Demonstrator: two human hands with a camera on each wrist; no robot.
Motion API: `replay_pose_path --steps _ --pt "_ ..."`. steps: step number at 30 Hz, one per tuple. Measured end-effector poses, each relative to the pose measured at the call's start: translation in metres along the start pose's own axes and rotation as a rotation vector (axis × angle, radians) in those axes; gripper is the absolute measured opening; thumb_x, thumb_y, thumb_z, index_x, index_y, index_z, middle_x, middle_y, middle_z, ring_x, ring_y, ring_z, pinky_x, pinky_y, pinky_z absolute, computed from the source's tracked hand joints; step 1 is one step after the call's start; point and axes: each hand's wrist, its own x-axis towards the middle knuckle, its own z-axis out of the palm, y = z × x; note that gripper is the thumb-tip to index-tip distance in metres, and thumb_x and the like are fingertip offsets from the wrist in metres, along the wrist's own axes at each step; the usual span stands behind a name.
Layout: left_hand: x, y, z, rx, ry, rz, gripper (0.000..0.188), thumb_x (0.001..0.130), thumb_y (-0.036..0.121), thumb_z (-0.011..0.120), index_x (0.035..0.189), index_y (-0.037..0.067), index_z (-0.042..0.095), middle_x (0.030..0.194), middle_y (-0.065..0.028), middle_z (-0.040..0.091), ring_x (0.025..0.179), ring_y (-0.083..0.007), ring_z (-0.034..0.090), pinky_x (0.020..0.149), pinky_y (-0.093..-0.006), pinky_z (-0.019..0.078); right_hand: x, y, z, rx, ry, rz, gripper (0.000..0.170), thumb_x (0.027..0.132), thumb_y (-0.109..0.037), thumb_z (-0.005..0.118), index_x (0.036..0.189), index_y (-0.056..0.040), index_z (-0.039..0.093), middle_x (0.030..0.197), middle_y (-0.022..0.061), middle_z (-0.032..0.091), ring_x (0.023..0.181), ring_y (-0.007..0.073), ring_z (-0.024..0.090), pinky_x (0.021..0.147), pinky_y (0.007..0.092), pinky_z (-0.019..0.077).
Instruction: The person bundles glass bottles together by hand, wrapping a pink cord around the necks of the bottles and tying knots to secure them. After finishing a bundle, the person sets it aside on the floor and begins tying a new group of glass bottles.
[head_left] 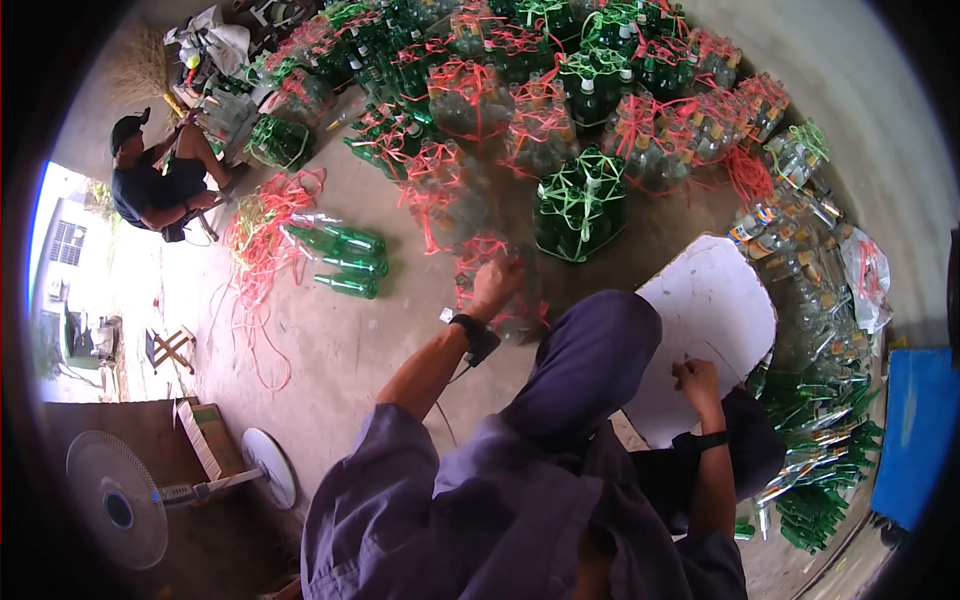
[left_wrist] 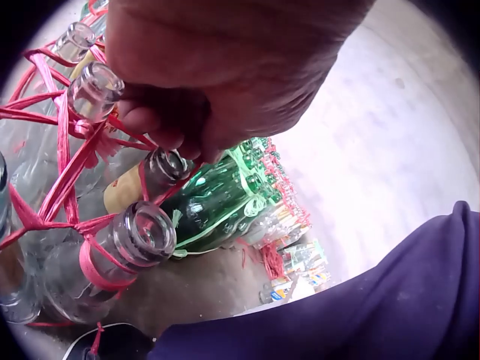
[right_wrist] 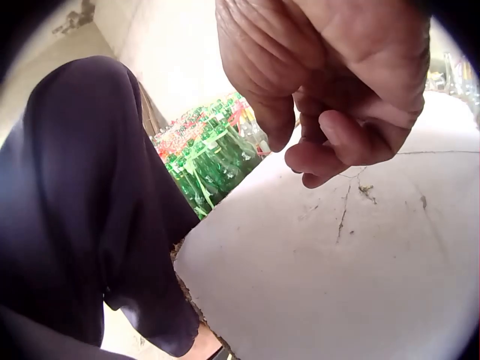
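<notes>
A bundle of clear glass bottles (head_left: 519, 322) stands on the floor in front of me, laced across the top with red plastic string (left_wrist: 66, 180). My left hand (head_left: 497, 284) is over it, fingers curled around the string among the bottle necks. In the left wrist view the palm hides part of that grip. My right hand (right_wrist: 337, 82) hovers above a white board (right_wrist: 300, 255) beside my knee. Its fingers hang loosely curled, with a gap between thumb and fingertips and nothing held.
Many tied bottle bundles (head_left: 582, 205) fill the back. Loose green bottles (head_left: 345, 258) lie left beside tangled red string (head_left: 262, 245). A person (head_left: 165, 185) sits at far left. Lower left stands a fan (head_left: 118, 508); more bottles (head_left: 820, 500) lie at right near a blue panel (head_left: 915, 430).
</notes>
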Motion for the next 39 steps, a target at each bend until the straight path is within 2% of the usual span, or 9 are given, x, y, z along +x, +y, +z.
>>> replay_pose_path --steps 10,16,19,22,24,26,29,33,39 --pt "0.002 -0.005 -0.009 -0.064 -0.111 0.003 0.029 0.084 0.025 0.06 0.097 0.005 0.076 0.078 -0.0148 0.074 0.081 -0.0331 0.073 0.075 -0.0438 0.056 -0.002 0.005 0.007 0.017 -0.009 0.01 0.033 0.092 -0.022 0.066 0.085 0.0091 0.074 0.066 0.0166 0.07 0.058 0.0235 0.069 0.06 0.035 0.0515" --pt "-0.005 -0.017 -0.013 -0.424 -0.137 0.084 0.03 0.089 0.028 0.061 0.093 0.001 0.073 0.079 -0.0095 0.073 0.078 -0.0217 0.072 0.074 -0.0371 0.0555 -0.005 0.002 0.009 -0.035 -0.022 0.018 0.033 0.092 -0.022 0.065 0.083 0.0087 0.074 0.066 0.0178 0.07 0.059 0.0255 0.07 0.061 0.0369 0.0525" --pt "-0.01 -0.011 -0.028 -0.57 -0.163 -0.052 0.028 0.09 0.027 0.061 0.099 0.002 0.071 0.084 -0.0099 0.072 0.079 -0.0213 0.071 0.072 -0.0351 0.0556 -0.004 0.004 0.012 -0.084 -0.02 -0.018 0.034 0.091 -0.023 0.065 0.082 0.0086 0.073 0.065 0.018 0.07 0.059 0.0269 0.07 0.062 0.0375 0.0529" --pt "-0.007 -0.038 -0.026 -0.326 -0.007 0.256 0.037 0.098 0.027 0.062 0.118 -0.003 0.066 0.088 -0.0058 0.072 0.08 -0.0109 0.066 0.076 -0.0288 0.0542 -0.002 0.012 0.015 -0.063 -0.018 -0.024 0.036 0.091 -0.025 0.065 0.081 0.0087 0.073 0.064 0.0184 0.069 0.059 0.0282 0.07 0.062 0.0387 0.0535" --pt "-0.02 -0.02 -0.043 -0.591 0.037 -0.023 0.035 0.101 0.026 0.059 0.117 -0.004 0.067 0.088 -0.0062 0.072 0.08 -0.0112 0.066 0.075 -0.0282 0.0539 -0.002 0.012 0.015 -0.102 -0.019 -0.039 0.036 0.091 -0.025 0.065 0.079 0.0088 0.072 0.063 0.0193 0.068 0.059 0.0292 0.07 0.063 0.0398 0.0541" --pt "-0.036 -0.017 -0.055 -0.545 0.045 -0.01 0.032 0.102 0.024 0.058 0.113 -0.004 0.069 0.087 -0.006 0.072 0.078 -0.0116 0.066 0.074 -0.0281 0.0537 0.0 0.02 0.018 -0.125 -0.006 -0.057 0.036 0.091 -0.024 0.065 0.08 0.009 0.071 0.063 0.0196 0.068 0.06 0.0294 0.071 0.063 0.0402 0.0542" --pt "-0.067 -0.032 -0.058 -0.329 0.284 -0.096 0.033 0.101 0.027 0.059 0.105 -0.003 0.071 0.082 -0.0062 0.071 0.071 -0.0125 0.065 0.067 -0.0296 0.0536 0.001 0.026 0.022 -0.148 0.009 -0.084 0.035 0.091 -0.024 0.065 0.081 0.0093 0.071 0.063 0.02 0.068 0.06 0.0299 0.071 0.064 0.0406 0.0543" --pt "-0.12 -0.07 -0.05 -0.23 0.284 -0.151 0.031 0.097 0.026 0.062 0.099 -0.003 0.07 0.076 -0.0111 0.071 0.069 -0.0194 0.068 0.067 -0.035 0.053 -0.001 0.034 0.027 -0.131 0.026 -0.111 0.035 0.091 -0.024 0.065 0.082 0.0096 0.071 0.064 0.0206 0.068 0.061 0.0312 0.071 0.065 0.0412 0.0541" --pt "-0.198 -0.118 -0.004 -0.203 -0.258 -0.337 0.03 0.094 0.028 0.059 0.09 0.001 0.071 0.073 -0.0082 0.07 0.063 -0.0169 0.069 0.062 -0.033 0.0555 -0.008 0.028 0.022 -0.155 0.042 -0.146 0.035 0.091 -0.023 0.064 0.081 0.0103 0.069 0.064 0.0223 0.067 0.063 0.0348 0.07 0.067 0.0434 0.053"
